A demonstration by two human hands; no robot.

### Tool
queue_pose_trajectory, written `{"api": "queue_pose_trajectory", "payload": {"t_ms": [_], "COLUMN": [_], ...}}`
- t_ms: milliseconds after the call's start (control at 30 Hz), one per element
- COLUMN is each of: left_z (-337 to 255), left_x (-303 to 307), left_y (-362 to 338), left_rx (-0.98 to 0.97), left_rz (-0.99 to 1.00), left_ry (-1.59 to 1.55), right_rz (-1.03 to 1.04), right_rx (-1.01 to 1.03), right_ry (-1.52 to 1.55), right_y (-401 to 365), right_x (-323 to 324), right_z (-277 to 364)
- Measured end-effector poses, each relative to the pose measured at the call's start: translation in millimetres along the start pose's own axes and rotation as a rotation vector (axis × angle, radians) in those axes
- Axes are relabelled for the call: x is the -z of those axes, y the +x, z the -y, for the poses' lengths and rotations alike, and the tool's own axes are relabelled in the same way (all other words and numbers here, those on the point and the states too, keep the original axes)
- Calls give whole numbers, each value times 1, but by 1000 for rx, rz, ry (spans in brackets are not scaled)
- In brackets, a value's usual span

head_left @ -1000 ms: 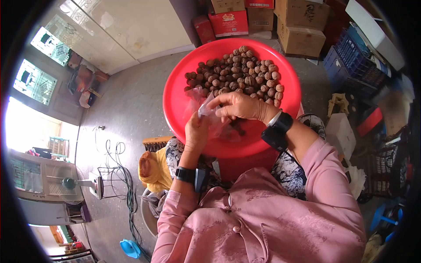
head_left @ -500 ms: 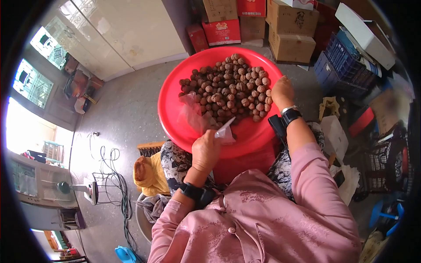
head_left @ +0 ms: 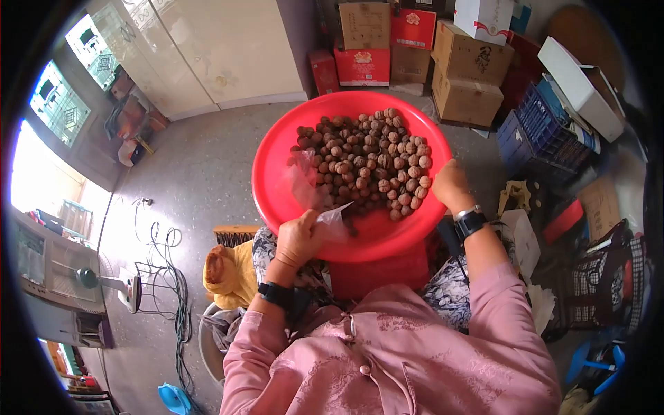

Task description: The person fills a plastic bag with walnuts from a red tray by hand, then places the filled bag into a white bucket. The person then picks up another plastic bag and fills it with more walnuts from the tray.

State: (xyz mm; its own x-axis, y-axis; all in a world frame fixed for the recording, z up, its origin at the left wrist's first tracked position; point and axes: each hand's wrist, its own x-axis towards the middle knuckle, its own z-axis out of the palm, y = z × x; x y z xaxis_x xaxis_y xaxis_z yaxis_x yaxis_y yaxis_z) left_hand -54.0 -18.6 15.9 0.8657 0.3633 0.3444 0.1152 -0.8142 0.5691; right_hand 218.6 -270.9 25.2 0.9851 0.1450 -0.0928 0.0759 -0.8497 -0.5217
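A wide red plastic basin full of walnuts sits in front of me, over a red support between my knees. The walnuts lie in a heap toward its far and right side. My left hand is closed at the near left rim, with a clear plastic bag pinched in its fingers. Part of the bag spreads over the basin's left side, against the walnuts. On the right rim, my right hand is closed, its fingers hooked over the edge beside the walnuts.
Cardboard boxes and red cartons are stacked at the back. Blue crates stand to the right. A brush and a yellow cloth lie by my left knee. Cables trail across the floor at left.
My left hand has moved left to the basin's near rim, still with the plastic bag. My right hand stays on the right rim. The view has tilted up slightly.
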Motion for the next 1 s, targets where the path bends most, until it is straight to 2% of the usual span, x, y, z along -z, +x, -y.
{"api": "queue_pose_trajectory", "payload": {"t_ms": [100,200,333,400,567,667,800,867,1000], "left_z": [11,30,31,25,-5,-24,-33,-33,-28], "left_x": [13,16,19,16,1,-12,-19,-19,-17], "left_y": [7,12,14,9,-10,-25,-28,-28,-25], "left_rx": [32,15,15,14,48,-42,-64,-70,-79], "left_rz": [4,2,-11,7,-36,-99,-158,-167,-174], "left_ry": [-25,32,13,110,36,89,77,78,81], "right_rz": [-34,56,96,92,-128,-185,-197,-172,-153], "right_rx": [64,17,64,90,84,73,131,49,73], "right_ry": [-8,-24,-38,-52,40,20,-1,10,-40], "right_y": [-4,-29,-33,-27,29,42,54,58,42], "right_x": [-15,4,8,7,-18,-23,-27,-28,-14], "right_z": [-16,-1,1,3,0,11,11,6,9]}}
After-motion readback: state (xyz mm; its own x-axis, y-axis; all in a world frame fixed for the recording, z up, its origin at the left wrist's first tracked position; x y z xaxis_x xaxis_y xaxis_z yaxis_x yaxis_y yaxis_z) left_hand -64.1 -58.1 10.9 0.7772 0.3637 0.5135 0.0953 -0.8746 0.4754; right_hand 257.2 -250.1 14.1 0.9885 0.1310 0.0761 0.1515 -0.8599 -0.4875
